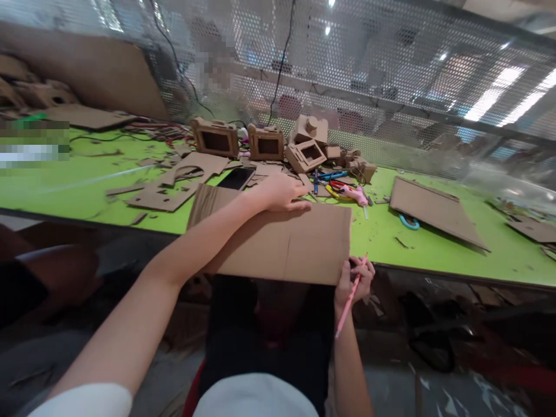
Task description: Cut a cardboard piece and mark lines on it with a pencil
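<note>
**Flat cardboard sheet pinned on the bench edge, pen at its corner**

At the far left, loose brown cardboard offcuts (167, 188) lie scattered on the lime-green bench (65, 185), and a black phone (237, 178) rests just beyond the sheet's far edge. The left hand (280, 192) lies palm-down and spread on the far edge of the large flat brown corrugated cardboard sheet (282, 243); it presses rather than grasps, its fingers extended with nothing closed inside them. The sheet lies on the near part of the bench and overhangs the front edge toward the person's lap.

I judge the sheet light and fairly stiff, though a faint crease down its middle suggests it would fold there if lifted by one end. Its surface looks dry and not slippery; it dents easily, so flat pressure or a pinch at two edges suits it better than one corner.

At the sheet's near right corner, the right hand (354, 278) is curled around a slim pink pen (350, 298), its tip up beside the cardboard edge. Further right lie pink and blue hand tools (347, 190) and another brown cardboard panel (434, 209).
</note>
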Action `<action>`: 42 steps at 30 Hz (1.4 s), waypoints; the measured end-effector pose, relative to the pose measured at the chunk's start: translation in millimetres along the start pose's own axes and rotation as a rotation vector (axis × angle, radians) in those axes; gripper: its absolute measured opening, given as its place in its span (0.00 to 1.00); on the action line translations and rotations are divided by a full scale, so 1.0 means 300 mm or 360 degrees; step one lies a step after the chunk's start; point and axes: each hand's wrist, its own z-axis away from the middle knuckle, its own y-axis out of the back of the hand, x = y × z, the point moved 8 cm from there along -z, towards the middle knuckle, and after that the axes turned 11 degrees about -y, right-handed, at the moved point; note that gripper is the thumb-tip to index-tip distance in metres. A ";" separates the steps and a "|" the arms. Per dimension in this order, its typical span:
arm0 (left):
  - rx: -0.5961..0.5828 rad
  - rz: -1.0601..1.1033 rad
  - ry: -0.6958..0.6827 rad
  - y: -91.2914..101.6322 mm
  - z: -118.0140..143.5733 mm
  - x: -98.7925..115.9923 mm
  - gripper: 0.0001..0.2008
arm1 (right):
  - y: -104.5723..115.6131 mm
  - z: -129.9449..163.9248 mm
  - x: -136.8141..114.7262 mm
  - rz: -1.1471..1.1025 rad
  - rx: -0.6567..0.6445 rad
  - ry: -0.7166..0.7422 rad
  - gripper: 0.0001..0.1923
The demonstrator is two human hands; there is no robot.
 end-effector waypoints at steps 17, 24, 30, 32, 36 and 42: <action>0.1257 -0.0481 0.0059 0.077 0.125 0.115 0.12 | 0.001 0.220 0.111 -0.0463 -0.0225 -0.1285 0.24; 0.1335 -0.0727 -0.0195 0.084 0.164 0.303 0.14 | -0.009 0.228 0.070 -0.0493 -0.0152 -0.1272 0.27; 0.1282 -0.0482 -0.0027 0.009 0.290 0.544 0.09 | -0.018 0.266 0.052 -0.0464 -0.0195 -0.1271 0.27; 0.1200 -0.0424 0.0166 -0.045 0.311 0.554 0.11 | -0.002 0.275 0.057 -0.0448 -0.0166 -0.1250 0.27; 0.1105 -0.0336 0.0402 -0.137 0.326 0.534 0.14 | 0.012 0.285 0.077 -0.0460 -0.0181 -0.1244 0.26; 0.0920 -0.0325 0.0621 -0.193 0.330 0.581 0.20 | 0.016 0.303 0.090 -0.0472 -0.0133 -0.1281 0.26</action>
